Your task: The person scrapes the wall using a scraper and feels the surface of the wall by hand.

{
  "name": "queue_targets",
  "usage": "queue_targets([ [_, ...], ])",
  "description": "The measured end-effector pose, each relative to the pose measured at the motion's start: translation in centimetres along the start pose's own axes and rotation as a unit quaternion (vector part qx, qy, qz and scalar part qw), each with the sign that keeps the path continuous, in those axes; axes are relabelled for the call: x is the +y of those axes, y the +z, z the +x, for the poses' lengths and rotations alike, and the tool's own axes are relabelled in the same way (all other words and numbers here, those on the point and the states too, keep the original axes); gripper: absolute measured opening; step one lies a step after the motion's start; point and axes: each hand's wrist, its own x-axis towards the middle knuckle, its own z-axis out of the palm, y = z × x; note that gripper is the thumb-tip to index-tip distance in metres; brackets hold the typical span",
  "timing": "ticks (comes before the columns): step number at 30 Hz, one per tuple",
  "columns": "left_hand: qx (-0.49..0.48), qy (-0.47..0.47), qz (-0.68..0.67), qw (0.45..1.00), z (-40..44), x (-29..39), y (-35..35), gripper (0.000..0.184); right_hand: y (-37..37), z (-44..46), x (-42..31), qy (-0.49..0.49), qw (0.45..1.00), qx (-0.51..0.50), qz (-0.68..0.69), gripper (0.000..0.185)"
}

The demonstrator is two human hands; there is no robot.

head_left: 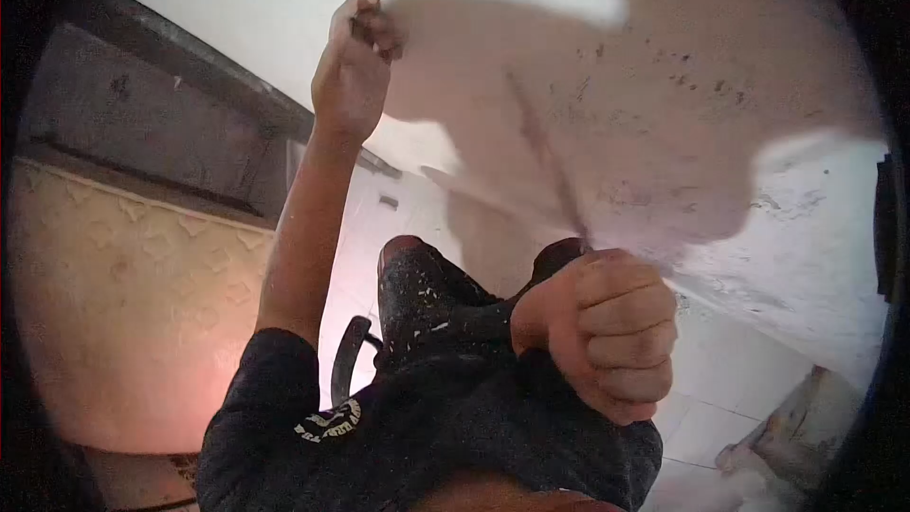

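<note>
**Right fist clenched, left hand raised by wall**

Right hand [616, 337] closed tight, held close to the torso, probably for control. Thin dark streak [550, 152] runs up from it; stick or shadow, can't tell, so grip contents unconfirmed. Left hand [355, 76] up, fingers curled; can't tell if they hold anything or touch the wall [682, 123]. Wall fills the space ahead, likely why that arm is extended. Knees [403, 246] face it.

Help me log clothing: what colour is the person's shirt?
The shirt is near-black with pale printed lettering, seen best in the head view.
</note>
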Motion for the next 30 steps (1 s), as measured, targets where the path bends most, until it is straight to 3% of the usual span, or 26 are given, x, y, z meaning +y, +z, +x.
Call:
queue_targets([
  [1,-0.005,0.009,0.014,1.0,0.1,0.1,0.0,0.04,0.2,0.6,0.5,0.009,1.0,0.007,0.008,0.02],
  [4,-0.011,0.002,0.037,0.999,0.0,-0.1,0.1,0.042,0.9,5.8,4.3,0.325,0.932,-0.002,-0.161,0.042],
  [11,0.024,0.013,0.026,0.999,-0.5,-0.5,0.5,0.044,0.9,6.9,2.8,0.372,0.924,-0.001,-0.084,0.033],
  [20,-0.001,0.03,0.031,0.999,0.4,-0.7,0.3,0.043,0.6,6.4,4.8,0.407,0.91,0.037,-0.063,0.022],
  [24,0.024,0.01,0.026,0.999,-0.4,-0.7,0.8,0.042,0.6,4.9,3.9,0.426,0.902,0.01,-0.065,0.038],
  [26,0.003,0.03,0.029,0.999,0.2,-0.8,0.7,0.04,-1.9,-1.4,7.8,0.402,0.906,0.119,0.056,0.04],
  [30,0.045,-0.023,0.091,0.995,-0.4,-1.2,0.1,0.037,1.0,1.4,1.7,0.35,0.934,0.046,-0.05,0.042],
])
